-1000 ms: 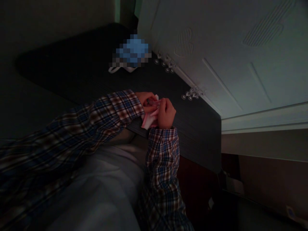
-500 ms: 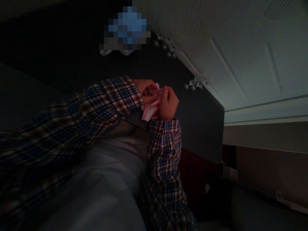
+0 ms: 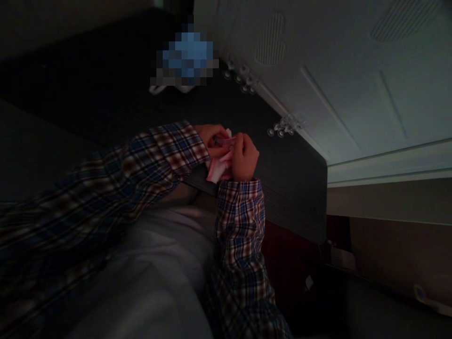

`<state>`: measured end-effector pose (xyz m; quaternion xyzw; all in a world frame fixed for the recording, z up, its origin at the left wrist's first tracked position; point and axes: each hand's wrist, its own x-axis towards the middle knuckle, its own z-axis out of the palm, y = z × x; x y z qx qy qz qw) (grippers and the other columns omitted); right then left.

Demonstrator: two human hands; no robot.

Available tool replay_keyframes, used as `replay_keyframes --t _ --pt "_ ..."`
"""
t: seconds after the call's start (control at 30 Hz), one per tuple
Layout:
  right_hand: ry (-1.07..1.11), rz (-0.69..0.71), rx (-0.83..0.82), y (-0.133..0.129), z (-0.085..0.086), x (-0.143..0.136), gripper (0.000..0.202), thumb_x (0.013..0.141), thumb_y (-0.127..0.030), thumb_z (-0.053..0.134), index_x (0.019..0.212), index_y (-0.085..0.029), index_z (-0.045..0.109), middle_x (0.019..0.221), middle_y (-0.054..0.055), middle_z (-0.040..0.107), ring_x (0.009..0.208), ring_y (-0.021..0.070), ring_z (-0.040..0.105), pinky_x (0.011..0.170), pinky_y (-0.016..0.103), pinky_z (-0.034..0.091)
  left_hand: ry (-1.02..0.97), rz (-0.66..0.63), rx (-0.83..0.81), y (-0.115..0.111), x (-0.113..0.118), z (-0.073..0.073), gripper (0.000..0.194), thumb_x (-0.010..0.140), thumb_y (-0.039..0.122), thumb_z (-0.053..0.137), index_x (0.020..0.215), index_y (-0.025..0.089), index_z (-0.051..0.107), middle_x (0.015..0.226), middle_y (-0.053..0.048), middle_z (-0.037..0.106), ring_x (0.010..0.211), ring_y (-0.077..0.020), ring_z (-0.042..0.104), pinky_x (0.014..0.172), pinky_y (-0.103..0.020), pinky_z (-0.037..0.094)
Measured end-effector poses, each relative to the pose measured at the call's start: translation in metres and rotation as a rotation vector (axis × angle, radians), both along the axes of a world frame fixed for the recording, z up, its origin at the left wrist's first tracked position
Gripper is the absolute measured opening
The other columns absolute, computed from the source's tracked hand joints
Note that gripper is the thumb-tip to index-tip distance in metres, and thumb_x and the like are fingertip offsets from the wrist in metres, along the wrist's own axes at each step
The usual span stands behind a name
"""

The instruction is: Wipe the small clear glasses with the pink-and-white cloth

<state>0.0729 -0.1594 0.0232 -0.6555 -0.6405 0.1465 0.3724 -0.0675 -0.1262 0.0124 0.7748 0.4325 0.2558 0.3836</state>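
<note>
A small pink and white piece of cloth is gathered between my two hands, just above the near edge of the dark table. My left hand curls around its far left side, fingers bent and closed on it. On the other side my right hand pinches a fold of the cloth between thumb and fingers. The lower end of the cloth hangs loose below my hands. Dim light and my fingers hide part of it, so its exact kind is unclear.
Clusters of small clear plastic pieces lie along the base of a white panel with heart-shaped reliefs. A blurred-out blue patch is at the far end of the table. To the right, the tabletop ends above a dark floor.
The whole view has shifted slightly, so the hands appear a little lower. Both hands keep their hold on the cloth, with the right hand's position nearly the same.
</note>
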Motion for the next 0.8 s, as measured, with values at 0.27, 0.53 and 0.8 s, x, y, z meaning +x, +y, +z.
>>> replay_keyframes --t 0.27,0.53,0.8 --pt "-0.004 0.001 0.011 -0.0003 -0.0002 0.0000 0.039 0.088 -0.044 0.027 0.068 -0.018 0.048 0.063 -0.001 0.048 0.063 0.0096 0.047 0.064 0.023 0.034 0.013 -0.002 0.017 0.0010 -0.0002 -0.0032 0.046 0.072 0.041 0.056 0.108 0.012 0.054 0.094 -0.006 0.062 0.063 -0.0081 0.050 0.057 -0.018 0.038" --pt "0.006 -0.008 0.015 -0.0003 0.0000 -0.0006 0.037 0.088 -0.042 0.029 0.067 -0.018 0.048 0.063 -0.002 0.049 0.061 0.0088 0.046 0.063 0.022 0.034 0.004 -0.008 0.026 0.0011 -0.0001 -0.0032 0.043 0.073 0.038 0.055 0.107 0.012 0.054 0.093 -0.005 0.061 0.062 -0.0073 0.049 0.057 -0.018 0.038" --pt "0.009 -0.005 0.002 -0.0011 0.0005 -0.0006 0.038 0.089 -0.043 0.028 0.070 -0.018 0.051 0.064 -0.001 0.052 0.062 0.0097 0.049 0.063 0.023 0.035 -0.007 -0.005 0.005 0.0006 -0.0012 -0.0002 0.046 0.071 0.043 0.055 0.106 0.013 0.055 0.095 -0.006 0.061 0.063 -0.0086 0.052 0.058 -0.019 0.040"
